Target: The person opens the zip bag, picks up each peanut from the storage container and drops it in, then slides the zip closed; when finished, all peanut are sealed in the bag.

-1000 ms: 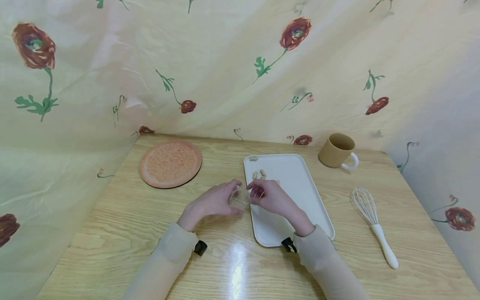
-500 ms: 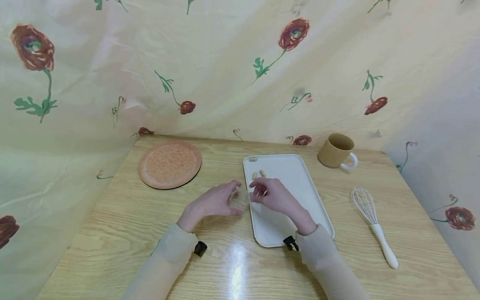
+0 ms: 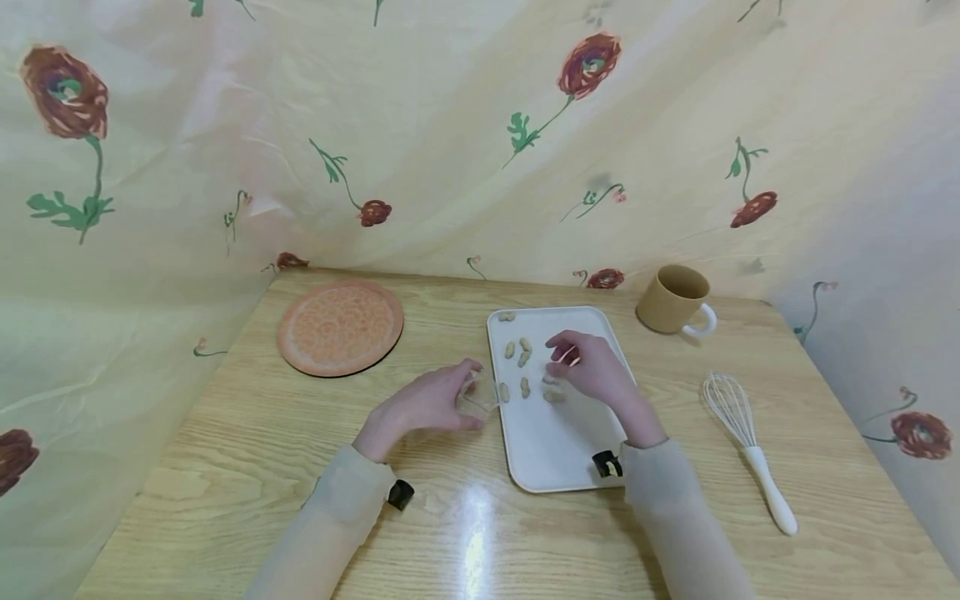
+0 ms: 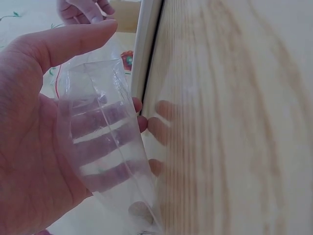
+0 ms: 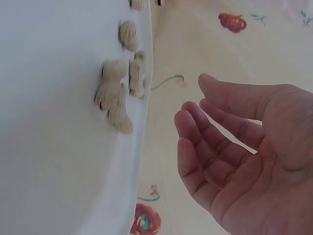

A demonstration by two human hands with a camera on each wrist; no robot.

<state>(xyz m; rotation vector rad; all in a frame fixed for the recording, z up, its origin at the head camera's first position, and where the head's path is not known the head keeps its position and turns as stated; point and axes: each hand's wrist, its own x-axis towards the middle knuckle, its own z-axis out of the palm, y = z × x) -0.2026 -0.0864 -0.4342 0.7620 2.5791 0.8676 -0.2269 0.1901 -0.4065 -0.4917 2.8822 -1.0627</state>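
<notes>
My left hand [image 3: 431, 400] holds a clear plastic zip bag [image 4: 102, 117] beside the tray's left edge, thumb on one side and fingers behind it. Through the film a brownish lump [image 4: 141, 213] shows low in the bag. Over the white tray [image 3: 570, 450] hovers my right hand [image 3: 592, 367], its fingers loosely bent and apart from the thumb with nothing between them in the right wrist view. Several unshelled peanuts [image 3: 525, 387] lie on the tray's left half, some close below the right fingertips. In the right wrist view a few peanuts [image 5: 111, 83] sit bunched together.
A tan mug [image 3: 672, 300] with a white handle stands behind the tray to the right. A whisk [image 3: 757, 467] lies on the table right of the tray. At the back left is a round orange patterned mat [image 3: 341, 329]. Floral cloth hangs behind the table.
My right hand has moved right and slightly away from the bag's mouth, out over the tray, uncovering peanuts there. The left hand stays in place with the bag.
</notes>
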